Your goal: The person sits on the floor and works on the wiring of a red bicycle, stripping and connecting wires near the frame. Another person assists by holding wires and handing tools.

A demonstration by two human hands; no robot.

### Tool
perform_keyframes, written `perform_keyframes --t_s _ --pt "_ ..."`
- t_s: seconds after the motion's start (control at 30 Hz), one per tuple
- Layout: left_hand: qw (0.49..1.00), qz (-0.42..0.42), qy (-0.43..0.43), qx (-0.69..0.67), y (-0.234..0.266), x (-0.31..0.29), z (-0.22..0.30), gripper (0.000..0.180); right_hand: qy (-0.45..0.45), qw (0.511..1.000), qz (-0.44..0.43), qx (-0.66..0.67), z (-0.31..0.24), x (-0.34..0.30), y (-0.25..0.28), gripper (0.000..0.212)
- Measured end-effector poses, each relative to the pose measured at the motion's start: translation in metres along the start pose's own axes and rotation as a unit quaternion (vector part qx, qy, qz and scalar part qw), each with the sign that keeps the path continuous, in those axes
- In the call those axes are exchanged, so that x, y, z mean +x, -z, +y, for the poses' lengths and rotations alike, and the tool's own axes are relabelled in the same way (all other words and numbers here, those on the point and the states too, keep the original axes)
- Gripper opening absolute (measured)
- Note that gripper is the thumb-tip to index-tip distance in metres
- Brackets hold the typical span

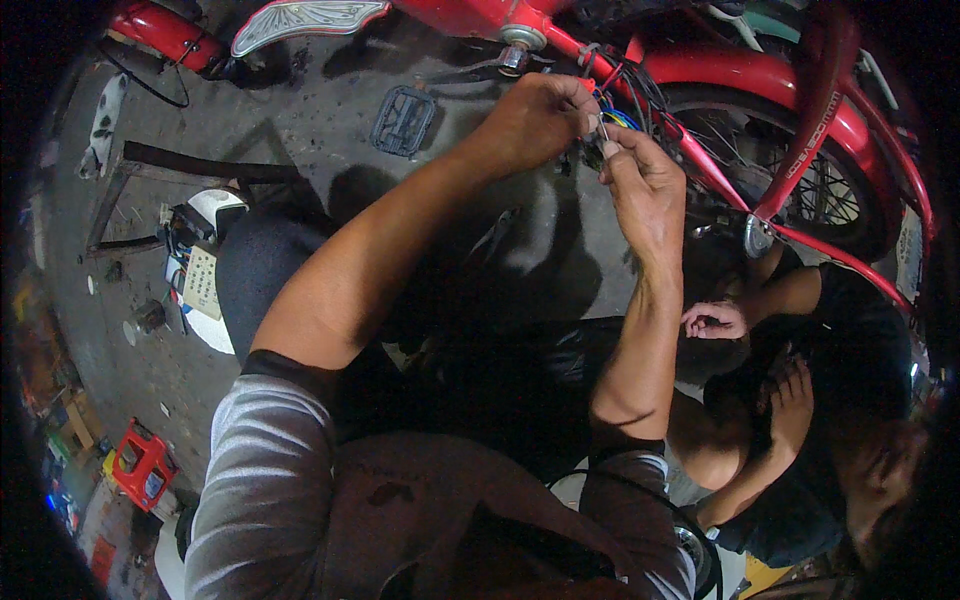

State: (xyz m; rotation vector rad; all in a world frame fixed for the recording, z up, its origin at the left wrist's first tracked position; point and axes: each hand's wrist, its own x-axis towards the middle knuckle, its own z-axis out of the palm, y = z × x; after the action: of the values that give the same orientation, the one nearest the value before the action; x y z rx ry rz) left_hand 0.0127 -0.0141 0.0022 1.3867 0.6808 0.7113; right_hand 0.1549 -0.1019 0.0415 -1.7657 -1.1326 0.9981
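The left hand [545, 115] and right hand [645, 182] pinch a thin wire [602, 130], fingertips nearly together; coloured wires [622, 119] sit just beyond.

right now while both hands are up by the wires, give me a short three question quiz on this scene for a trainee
1. True or false: the left hand and the right hand are close together.
2. Which hand is nearer the dark pedal?
3. What colour is the curved fender at upper right? a) green b) red c) white

Key: 1 true; 2 left hand; 3 b
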Motion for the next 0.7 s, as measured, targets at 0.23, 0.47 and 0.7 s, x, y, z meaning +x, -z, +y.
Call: perform_keyframes --t_s 0.23,0.47,0.7 --pt "1.0 0.004 -0.007 0.022 0.0003 0.0018 -0.0026 0.01 0.002 1.0 -0.009 -0.019 -0.0025 -0.0007 0.0008 0.024" --pt "1.0 0.008 -0.017 0.017 -0.0013 0.0028 -0.0048 0.008 -0.006 1.0 0.009 0.019 -0.0004 -0.0004 -0.0041 0.023" --pt "0.999 0.021 -0.021 0.012 -0.0039 0.0032 -0.0085 0.007 -0.007 1.0 0.023 0.003 -0.0022 -0.0014 -0.0073 0.022"
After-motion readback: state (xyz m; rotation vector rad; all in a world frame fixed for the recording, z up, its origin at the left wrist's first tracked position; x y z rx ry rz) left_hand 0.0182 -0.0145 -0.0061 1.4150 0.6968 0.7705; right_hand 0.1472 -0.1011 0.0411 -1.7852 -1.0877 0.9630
